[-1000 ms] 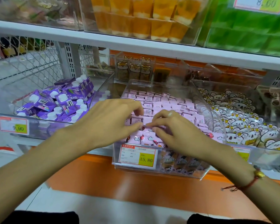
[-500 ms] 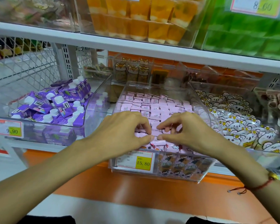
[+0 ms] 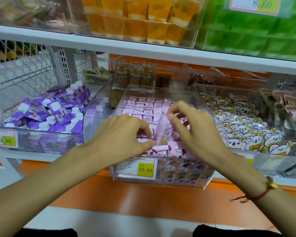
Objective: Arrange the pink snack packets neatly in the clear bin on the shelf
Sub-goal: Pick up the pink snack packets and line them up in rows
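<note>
A clear bin in the middle of the shelf holds several pink snack packets, lined in rows at the back and loose at the front. My right hand pinches one pink packet by its top edge and holds it upright above the front of the bin. My left hand is over the bin's front left with curled fingers, its fingertips on the lower edge of that packet and the packets beneath. The front packets are partly hidden by both hands.
A bin of purple drink cartons stands to the left, a bin of white cartoon-bear packets to the right. A yellow 15.80 price tag is on the pink bin's front. An upper shelf with orange cups overhangs.
My right hand has risen and lifted one pink packet upright out of the pile. Both hands were pressed low together on the front packets before. The camera has moved slightly.
</note>
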